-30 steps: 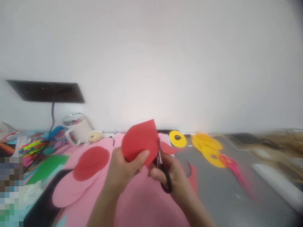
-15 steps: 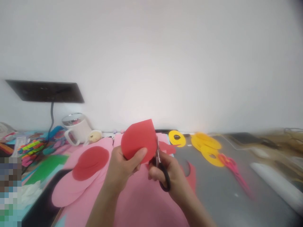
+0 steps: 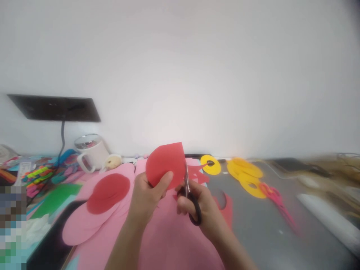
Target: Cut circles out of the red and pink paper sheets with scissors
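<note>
Between thumb and fingers, my left hand grips a piece of red paper, rounded on the left with a square corner at the upper right. My right hand is closed around black-handled scissors, whose blades point up at the paper's right edge. A thin red strip sticks out to the right of the blades. Red paper scraps lie behind the scissors, and a cut-out red offcut rests right of my right wrist. Pink paper lies beneath both hands.
Red paper circles rest on pink ovals at left. Yellow paper rings and pink scissors lie on the grey surface at right. A white mug stands by the wall, beneath a dark panel.
The red paper has shifted slightly right and turned a little in my left hand. A thin red strip now extends right of the blades, which look more closed.
</note>
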Available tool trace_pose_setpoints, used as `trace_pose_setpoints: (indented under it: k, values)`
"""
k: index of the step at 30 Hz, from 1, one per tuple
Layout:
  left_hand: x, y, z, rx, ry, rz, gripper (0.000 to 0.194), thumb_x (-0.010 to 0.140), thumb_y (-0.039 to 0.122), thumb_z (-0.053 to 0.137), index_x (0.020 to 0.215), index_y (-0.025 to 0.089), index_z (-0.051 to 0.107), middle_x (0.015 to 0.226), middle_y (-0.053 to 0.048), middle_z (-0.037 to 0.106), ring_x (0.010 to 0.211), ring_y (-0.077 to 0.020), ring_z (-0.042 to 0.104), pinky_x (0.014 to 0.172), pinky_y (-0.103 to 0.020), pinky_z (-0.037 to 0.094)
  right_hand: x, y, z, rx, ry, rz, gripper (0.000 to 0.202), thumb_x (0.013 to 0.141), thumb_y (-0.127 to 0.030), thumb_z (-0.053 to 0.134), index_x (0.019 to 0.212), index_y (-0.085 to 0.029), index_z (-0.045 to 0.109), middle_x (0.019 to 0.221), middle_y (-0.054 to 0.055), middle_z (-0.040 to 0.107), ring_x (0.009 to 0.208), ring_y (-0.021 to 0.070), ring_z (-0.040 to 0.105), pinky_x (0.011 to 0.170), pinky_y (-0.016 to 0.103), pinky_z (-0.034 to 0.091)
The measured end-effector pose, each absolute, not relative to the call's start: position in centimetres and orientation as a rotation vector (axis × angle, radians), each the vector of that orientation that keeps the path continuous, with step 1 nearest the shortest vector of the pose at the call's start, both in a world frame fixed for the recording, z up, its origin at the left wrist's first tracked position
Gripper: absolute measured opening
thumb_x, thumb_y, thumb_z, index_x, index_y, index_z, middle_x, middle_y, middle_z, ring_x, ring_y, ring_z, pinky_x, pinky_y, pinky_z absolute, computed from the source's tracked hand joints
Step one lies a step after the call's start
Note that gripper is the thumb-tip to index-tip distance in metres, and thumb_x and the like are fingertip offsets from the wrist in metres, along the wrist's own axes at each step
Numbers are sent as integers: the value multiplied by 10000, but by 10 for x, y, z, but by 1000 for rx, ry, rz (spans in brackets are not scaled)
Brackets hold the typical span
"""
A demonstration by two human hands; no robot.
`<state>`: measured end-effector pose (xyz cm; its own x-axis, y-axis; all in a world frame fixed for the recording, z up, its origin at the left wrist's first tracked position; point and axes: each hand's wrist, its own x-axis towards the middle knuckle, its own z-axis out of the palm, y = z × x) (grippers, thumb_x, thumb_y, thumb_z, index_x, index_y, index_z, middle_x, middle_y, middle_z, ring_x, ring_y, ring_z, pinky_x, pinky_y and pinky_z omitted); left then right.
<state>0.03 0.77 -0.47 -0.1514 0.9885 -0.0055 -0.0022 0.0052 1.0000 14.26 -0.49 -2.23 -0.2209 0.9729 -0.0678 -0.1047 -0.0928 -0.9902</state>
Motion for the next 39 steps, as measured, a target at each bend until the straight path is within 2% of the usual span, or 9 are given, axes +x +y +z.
trace_pose_setpoints:
  k: [10,21,27,32,36,39]
  values:
    - [3,7,-2,1106,1324,1380,498,678,449,713,473,223,320,417,90,278,383,-58,253,381,-229,204,141,-5,-22,-1049,-1207,1506,151,652,-200,679,778,-189,598,508,-77,528,485,102,497,508,238,453]
    - [11,-1,8,1152,1392,1418,460,695,411,674,495,227,304,447,85,270,417,-63,252,411,-234,208,140,-5,-22,-1062,-1184,1510,136,653,-215,671,768,-189,604,504,-78,531,460,102,516,487,234,417]
    - [14,-4,13,1099,1492,1389,367,661,412,710,489,203,462,450,57,417,431,-100,422,423,-239,367,140,-5,-22,-1013,-1182,1552,149,670,-257,693,757,-186,595,470,-89,476,462,98,482,494,224,378]
    - [12,-7,18,1100,1461,1340,280,629,335,716,501,183,519,445,62,450,425,-83,428,405,-201,372,143,-5,-20,-910,-1229,1545,260,658,-269,789,756,-179,565,587,-60,503,531,85,393,500,220,306]
    - [11,-8,18,1119,1405,1322,283,615,364,732,507,172,554,458,46,492,438,-90,461,416,-201,389,145,-4,-21,-855,-1262,1507,315,688,-354,807,794,-182,566,606,-64,458,553,95,364,513,233,299]
    - [11,-8,17,1116,1395,1313,261,615,370,736,530,171,590,472,32,531,449,-111,500,422,-216,407,145,-4,-22,-847,-1267,1514,310,708,-362,797,798,-185,559,599,-71,444,545,91,349,509,231,293]
